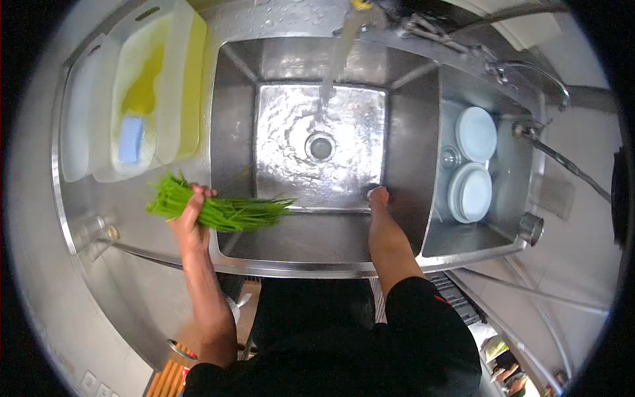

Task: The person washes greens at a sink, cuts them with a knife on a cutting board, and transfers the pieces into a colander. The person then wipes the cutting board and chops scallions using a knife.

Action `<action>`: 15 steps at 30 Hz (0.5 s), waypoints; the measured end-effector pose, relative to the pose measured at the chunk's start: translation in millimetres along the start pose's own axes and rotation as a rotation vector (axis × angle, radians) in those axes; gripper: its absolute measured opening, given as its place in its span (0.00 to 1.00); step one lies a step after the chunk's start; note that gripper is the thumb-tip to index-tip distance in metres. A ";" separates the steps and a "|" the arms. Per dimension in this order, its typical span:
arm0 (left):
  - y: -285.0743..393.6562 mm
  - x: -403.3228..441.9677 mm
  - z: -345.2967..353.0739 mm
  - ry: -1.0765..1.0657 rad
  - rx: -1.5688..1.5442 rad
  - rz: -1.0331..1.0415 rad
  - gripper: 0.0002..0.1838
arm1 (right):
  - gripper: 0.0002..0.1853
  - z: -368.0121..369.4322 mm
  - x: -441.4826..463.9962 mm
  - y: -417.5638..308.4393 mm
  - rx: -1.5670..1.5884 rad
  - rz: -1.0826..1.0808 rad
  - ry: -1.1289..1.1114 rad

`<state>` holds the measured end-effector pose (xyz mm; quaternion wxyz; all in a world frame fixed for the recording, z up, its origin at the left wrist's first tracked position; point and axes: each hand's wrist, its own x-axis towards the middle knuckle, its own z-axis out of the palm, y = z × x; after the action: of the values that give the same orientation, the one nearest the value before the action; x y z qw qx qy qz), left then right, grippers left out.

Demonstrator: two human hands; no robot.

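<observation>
A bunch of long, thin green stalks that look like chives (241,214) lies across the grip of my left hand (190,221), whose fingers are wrapped round it. The bunch is roughly level, its ends reaching over the left front part of the steel sink (297,241). My right hand (378,196) is down in the sink at the front right corner of its floor. Its fingers are curled, and what they hold, if anything, is hidden. From the tap a stream of water (326,92) falls into the sink, rippling over the floor around the drain (321,147).
Plastic tubs (188,86) stand at the left, one holding yellowish liquid and a blue sponge (131,139). In the right-hand basin (503,241) are stacks of pale round dishes (476,134). A hose (572,169) hangs at the right. Part of another person shows at the lower right.
</observation>
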<state>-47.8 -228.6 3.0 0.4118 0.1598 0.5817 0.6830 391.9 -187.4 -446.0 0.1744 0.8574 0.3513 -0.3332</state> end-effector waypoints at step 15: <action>17.2 -25.9 -40.7 0.018 0.069 0.090 0.19 | 0.11 75.1 -93.1 -47.5 -0.752 -1.491 -0.281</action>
<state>-66.8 -274.7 14.6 0.3697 0.1938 0.6009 0.6817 274.5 -239.8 -438.3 0.2247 0.2368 0.8875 -0.3253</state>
